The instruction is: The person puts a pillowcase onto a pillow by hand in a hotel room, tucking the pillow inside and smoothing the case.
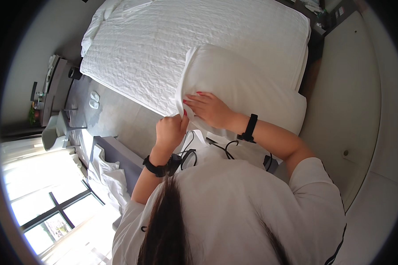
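Note:
A white pillow in a pillowcase (238,79) lies across the near edge of a bed with a white quilted mattress pad (142,43). My left hand (172,129) pinches the pillowcase's hem at its left end, thumb up and fingers curled. On the pillow beside that hem rests my right hand (210,109), its fingers spread flat over the fabric and pointing left. Both wrists wear black bands. Black cables hang in front of my white shirt, below the pillow.
Left of the bed stand a grey sofa (122,149) with crumpled white linen (107,175), a chair (58,129) and a desk (54,89). White slippers (94,100) lie on the floor. A pale panel (344,99) rises at the right.

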The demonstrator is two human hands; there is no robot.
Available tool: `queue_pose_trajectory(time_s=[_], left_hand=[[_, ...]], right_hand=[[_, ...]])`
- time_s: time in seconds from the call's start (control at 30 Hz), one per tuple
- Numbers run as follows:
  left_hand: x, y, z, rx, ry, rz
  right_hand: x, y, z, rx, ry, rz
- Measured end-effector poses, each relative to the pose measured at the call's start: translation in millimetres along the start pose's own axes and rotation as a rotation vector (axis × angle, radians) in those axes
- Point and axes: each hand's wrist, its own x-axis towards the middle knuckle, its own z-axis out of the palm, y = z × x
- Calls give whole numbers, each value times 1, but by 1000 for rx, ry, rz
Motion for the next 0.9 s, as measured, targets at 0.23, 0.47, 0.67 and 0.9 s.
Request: queue_pose_trajectory(time_s=[0.23,0.47,0.67,0.9], left_hand=[[8,31,-19,255,78,369],[11,80,-28,162,-144,776],[2,6,-6,294,-294,540],[-27,-10,-14,80,-397,437]], right_hand=[[7,-10,5,209,-192,140],[21,22,27,245,-132,-77],[8,53,26,424,-287,193],[37,172,19,-165,-226,844]])
